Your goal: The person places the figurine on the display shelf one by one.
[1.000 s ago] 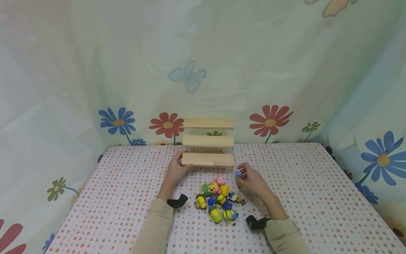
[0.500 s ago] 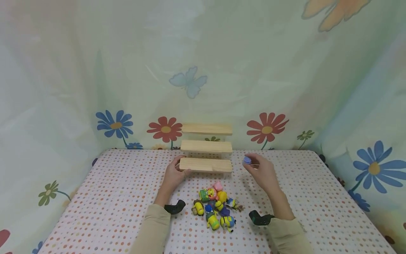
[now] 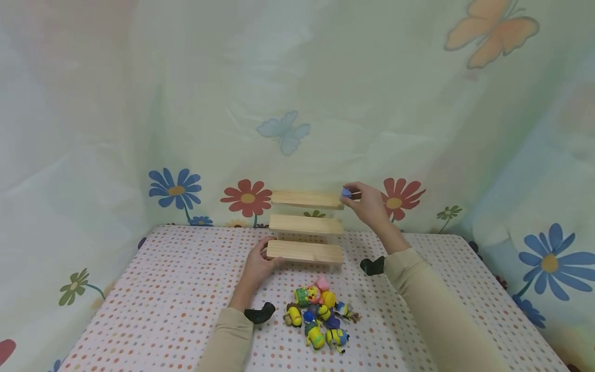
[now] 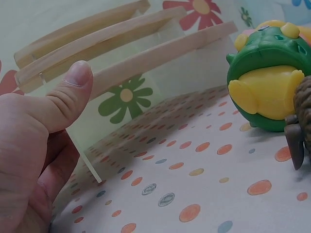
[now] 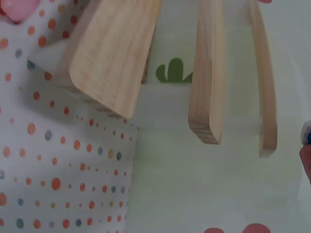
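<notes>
My right hand (image 3: 369, 202) pinches a small blue figure (image 3: 346, 192) at the top shelf's (image 3: 307, 199) three-o'clock end; I judge it could topple off that edge. My left hand (image 3: 258, 264) grips the bottom shelf (image 3: 304, 251).

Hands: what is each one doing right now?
Left hand: grips the bottom shelf at its left end.
Right hand: pinches a small blue toy.

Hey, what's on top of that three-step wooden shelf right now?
All three wooden steps look bare. The right hand pinches a small blue toy at the top step's right end; whether it touches the wood is unclear. The left hand grips the bottom step.
</notes>
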A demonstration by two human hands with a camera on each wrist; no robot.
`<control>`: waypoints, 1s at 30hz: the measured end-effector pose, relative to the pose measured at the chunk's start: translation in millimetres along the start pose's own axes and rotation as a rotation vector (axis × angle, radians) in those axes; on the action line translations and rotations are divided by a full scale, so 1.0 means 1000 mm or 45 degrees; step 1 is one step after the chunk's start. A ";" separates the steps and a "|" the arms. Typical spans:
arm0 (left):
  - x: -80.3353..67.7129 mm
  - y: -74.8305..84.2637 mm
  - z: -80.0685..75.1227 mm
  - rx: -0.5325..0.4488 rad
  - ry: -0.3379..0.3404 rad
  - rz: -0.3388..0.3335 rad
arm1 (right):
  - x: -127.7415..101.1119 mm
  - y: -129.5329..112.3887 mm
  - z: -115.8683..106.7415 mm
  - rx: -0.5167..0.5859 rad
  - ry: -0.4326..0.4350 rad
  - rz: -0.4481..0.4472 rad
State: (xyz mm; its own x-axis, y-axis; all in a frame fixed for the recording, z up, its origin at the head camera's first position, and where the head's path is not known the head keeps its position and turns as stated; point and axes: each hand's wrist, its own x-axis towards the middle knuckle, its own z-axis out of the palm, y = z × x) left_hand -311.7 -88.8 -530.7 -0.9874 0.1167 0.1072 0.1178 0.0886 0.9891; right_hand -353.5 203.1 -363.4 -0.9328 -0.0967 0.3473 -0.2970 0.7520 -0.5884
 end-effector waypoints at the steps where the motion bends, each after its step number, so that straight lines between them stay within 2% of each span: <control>1: 0.000 0.000 0.001 -0.003 -0.004 -0.002 | 0.004 0.001 0.000 -0.005 -0.019 0.012; 7: -0.001 0.002 0.005 -0.013 -0.017 0.012 | 0.017 0.001 0.003 -0.001 -0.102 0.048; 14: -0.001 0.002 0.002 0.016 -0.001 0.013 | 0.022 -0.002 0.013 -0.006 -0.135 0.050; 21: -0.004 -0.002 -0.001 0.034 0.005 0.012 | 0.022 0.001 0.026 -0.091 -0.070 0.053; 30: -0.001 0.003 0.001 0.047 0.017 0.003 | 0.027 -0.001 0.025 -0.157 0.002 0.092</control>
State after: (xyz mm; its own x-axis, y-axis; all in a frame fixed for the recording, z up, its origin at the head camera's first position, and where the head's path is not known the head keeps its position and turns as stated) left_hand -309.8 -87.4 -528.3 -0.9884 0.1034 0.1109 0.1235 0.1249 0.9845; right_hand -383.3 183.4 -371.4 -0.9505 -0.0380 0.3084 -0.2012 0.8316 -0.5176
